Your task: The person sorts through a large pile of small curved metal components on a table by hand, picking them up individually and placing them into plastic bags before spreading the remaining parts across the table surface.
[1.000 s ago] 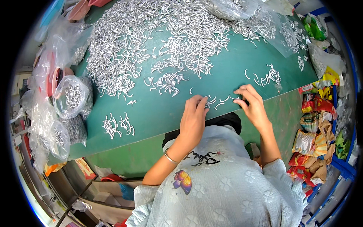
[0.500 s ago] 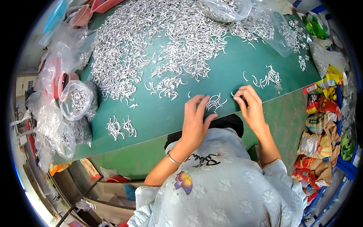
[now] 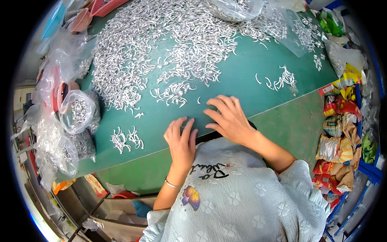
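Both hands, left [image 3: 181, 139] and right [image 3: 230, 119], lie flat and empty on the green surface [image 3: 242, 80], apparently sweeping small curved silvery metal pieces [image 3: 173, 92] toward its near edge; gathering more seems next.

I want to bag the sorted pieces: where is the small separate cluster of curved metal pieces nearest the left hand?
In the head view, the small cluster lies on the green table, left of the left hand, beside the clear bags of parts.
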`<state>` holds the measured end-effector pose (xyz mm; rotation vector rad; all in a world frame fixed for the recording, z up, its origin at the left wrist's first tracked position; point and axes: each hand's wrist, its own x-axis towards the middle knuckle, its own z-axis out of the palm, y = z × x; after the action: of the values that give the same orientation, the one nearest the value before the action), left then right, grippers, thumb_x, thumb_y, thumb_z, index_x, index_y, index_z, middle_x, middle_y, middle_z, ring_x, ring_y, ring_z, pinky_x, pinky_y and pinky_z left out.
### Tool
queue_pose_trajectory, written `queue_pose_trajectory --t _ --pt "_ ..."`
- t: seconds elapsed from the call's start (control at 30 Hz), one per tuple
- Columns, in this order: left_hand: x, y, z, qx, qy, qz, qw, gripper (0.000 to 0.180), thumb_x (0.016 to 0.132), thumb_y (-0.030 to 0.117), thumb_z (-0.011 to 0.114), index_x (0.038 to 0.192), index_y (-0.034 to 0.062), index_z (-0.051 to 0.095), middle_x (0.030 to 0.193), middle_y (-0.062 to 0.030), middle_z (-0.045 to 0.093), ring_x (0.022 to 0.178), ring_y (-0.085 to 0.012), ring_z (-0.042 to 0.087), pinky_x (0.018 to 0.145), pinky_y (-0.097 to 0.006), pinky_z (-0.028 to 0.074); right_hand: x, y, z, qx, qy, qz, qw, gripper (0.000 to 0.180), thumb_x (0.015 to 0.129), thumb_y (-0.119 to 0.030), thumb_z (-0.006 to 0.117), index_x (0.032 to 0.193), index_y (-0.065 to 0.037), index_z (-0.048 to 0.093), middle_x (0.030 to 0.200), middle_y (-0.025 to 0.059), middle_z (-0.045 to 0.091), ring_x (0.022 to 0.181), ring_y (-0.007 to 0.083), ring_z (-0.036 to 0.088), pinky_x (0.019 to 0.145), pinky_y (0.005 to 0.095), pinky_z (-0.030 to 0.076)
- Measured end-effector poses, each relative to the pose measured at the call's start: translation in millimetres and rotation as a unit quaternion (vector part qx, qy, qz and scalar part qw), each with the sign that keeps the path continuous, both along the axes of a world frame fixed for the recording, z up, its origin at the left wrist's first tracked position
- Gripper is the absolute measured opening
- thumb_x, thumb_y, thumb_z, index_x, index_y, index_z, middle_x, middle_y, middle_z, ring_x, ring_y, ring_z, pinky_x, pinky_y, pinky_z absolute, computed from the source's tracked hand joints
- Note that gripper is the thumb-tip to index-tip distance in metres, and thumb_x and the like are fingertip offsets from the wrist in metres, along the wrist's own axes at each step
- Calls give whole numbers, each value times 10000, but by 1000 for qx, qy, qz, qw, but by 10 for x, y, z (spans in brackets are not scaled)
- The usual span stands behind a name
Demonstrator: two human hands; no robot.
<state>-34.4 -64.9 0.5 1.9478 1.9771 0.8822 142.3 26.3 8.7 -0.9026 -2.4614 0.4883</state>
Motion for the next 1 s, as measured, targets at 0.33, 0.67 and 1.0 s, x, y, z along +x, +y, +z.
queue_pose_trajectory --t 0.33,0.67,1.0 --pt "-230 -38 -160 50 -6 85 995 176 826 -22 677 983 58 675 956 -89 603 901 -265 568 804 -361 391 611 420 -203 97 -17 -171 980 211 773 -137 746 905 -84 591 1003 70 553 1000 281 516 874 436 369" --pt "-277 -76 -167 68 -9 102 992 190 815 -44 677 979 52 679 949 -86 603 883 -260 571 821 -364 391 924 754 -194 118 -98 -418 895 238 805 -241 746 893 -50 635 922 91 579 936 286 504 845 431 338" --pt "-280 -68 -141 69 -16 99 993 179 829 -50 656 991 25 667 954 -117 631 887 -276 599 831 -351 434 121 432 85 116 -17 -78 990 85 772 -167 644 832 -107 648 883 70 599 899 258 537 752 413 386"
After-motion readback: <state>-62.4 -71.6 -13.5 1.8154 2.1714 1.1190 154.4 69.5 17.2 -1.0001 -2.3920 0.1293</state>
